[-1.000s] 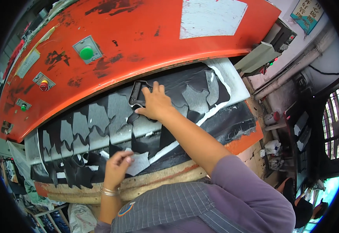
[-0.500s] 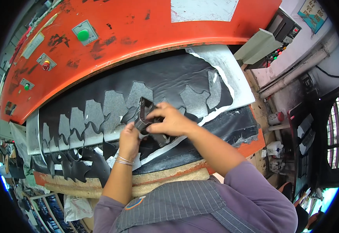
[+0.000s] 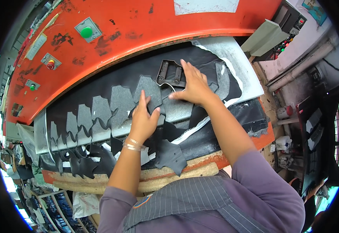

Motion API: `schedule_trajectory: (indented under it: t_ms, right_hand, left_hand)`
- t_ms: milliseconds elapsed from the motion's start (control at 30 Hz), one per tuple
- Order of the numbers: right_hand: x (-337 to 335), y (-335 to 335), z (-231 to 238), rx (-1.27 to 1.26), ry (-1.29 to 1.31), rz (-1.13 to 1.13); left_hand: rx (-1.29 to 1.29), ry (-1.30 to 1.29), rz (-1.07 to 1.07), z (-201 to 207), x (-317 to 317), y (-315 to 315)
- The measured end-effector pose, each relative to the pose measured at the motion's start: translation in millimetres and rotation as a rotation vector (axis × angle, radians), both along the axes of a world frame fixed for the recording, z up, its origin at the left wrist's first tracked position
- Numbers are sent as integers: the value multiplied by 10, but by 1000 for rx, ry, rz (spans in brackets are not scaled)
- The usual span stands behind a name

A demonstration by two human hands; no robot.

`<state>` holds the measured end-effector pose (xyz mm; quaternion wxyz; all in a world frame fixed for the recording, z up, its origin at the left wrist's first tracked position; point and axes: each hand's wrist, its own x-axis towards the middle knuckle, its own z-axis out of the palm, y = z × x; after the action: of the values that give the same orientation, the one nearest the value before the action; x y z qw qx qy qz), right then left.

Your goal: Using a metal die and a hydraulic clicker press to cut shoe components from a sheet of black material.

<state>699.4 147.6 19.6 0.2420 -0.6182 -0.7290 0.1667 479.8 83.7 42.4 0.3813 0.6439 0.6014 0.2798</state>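
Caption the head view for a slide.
Both hands, left hand and right hand, press on black sheet; right touches metal cutting die.

Orange press head (image 3: 146, 27) low over black sheet (image 3: 111, 83); room only toward near edge.

A torn white rectangular paper label (image 3: 206, 6) is stuck high on the orange machine housing. A small blue-green framed sign (image 3: 314, 8) hangs on the wall at upper right. A pale narrow strip label (image 3: 36, 40) sits at the housing's left.
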Motion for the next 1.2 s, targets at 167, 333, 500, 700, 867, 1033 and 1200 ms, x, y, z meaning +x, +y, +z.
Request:
schedule_trajectory:
  t_ms: [167, 333, 500, 700, 867, 1033, 1200]
  right_hand:
    - [151, -180, -185, -16, -24, 45]
    - [183, -111, -272, 52, 33, -5]
    - [165, -18, -256, 119, -41, -20]
    - [126, -64, -300, 99, -63, -34]
    - [124, -103, -251, 97, -92, -44]
    - [88, -171, -295, 77, -87, -45]
    - [11, -381, -123, 70, -99, -78]
  left_hand:
    - [283, 199, -71, -560, 236, 405]
    - [305, 290, -103, -628, 318, 597]
    - [349, 378, -87, -657, 362, 646]
    - [324, 385, -98, -626, 333, 606]
    - [361, 410, -114, -599, 345, 568]
    - [351, 415, -110, -587, 317, 501]
    - [297, 6, -27, -584, -251, 403]
